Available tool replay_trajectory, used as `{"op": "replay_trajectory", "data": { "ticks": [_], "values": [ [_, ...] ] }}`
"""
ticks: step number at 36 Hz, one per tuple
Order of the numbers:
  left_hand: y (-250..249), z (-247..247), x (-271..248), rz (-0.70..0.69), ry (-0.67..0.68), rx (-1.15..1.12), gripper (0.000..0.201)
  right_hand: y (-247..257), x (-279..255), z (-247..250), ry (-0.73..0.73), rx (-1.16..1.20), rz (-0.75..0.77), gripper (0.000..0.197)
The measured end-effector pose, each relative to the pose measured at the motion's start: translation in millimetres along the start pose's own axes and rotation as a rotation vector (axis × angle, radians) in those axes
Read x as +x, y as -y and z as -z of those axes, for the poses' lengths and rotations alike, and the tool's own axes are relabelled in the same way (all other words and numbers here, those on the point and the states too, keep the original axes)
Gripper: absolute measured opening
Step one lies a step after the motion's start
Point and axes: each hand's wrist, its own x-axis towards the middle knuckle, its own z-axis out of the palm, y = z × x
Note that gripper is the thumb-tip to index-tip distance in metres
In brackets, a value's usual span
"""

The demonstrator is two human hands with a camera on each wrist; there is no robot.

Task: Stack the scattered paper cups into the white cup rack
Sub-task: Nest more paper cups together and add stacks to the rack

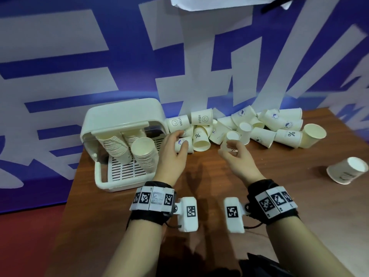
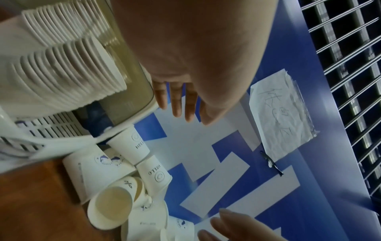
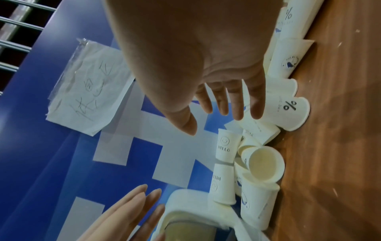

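My left hand (image 1: 169, 154) and right hand (image 1: 237, 156) hover with fingers spread, holding nothing, over white printed paper cups (image 1: 257, 126) heaped along the table (image 1: 219, 186) back edge, beside the cup rack (image 1: 119, 124) holding nested stacks

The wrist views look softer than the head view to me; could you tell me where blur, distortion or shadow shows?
Left wrist view: the nested cup stacks are smeared by motion blur. Right wrist view: the palm of the right hand is dark and shadowed. Head view: sharper, but the wide lens bows the wall banner; arm shadows fall on the table.
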Motion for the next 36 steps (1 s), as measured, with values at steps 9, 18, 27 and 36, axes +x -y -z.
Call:
{"op": "replay_trajectory", "data": {
  "ticks": [9,18,27,36],
  "values": [
    [-25.8,-64.4,-8.4,0.101,0.107,-0.021,0.034,-23.9,14.5,69.9,-0.015,-0.016,-0.023,0.04],
    [-27.2,-122.4,-10.3,0.147,0.123,-0.019,0.035,-58.6,42.3,120.1,-0.048,-0.033,-0.056,0.031],
    [-20.0,-173.8,4.3,0.187,0.116,0.029,0.036,-88.0,71.7,155.9,-0.07,-0.059,-0.115,0.029],
    [-4.3,-208.7,28.7,0.24,0.048,0.097,0.048,-108.8,109.7,167.6,-0.096,-0.079,-0.156,0.021]
  ]
}}
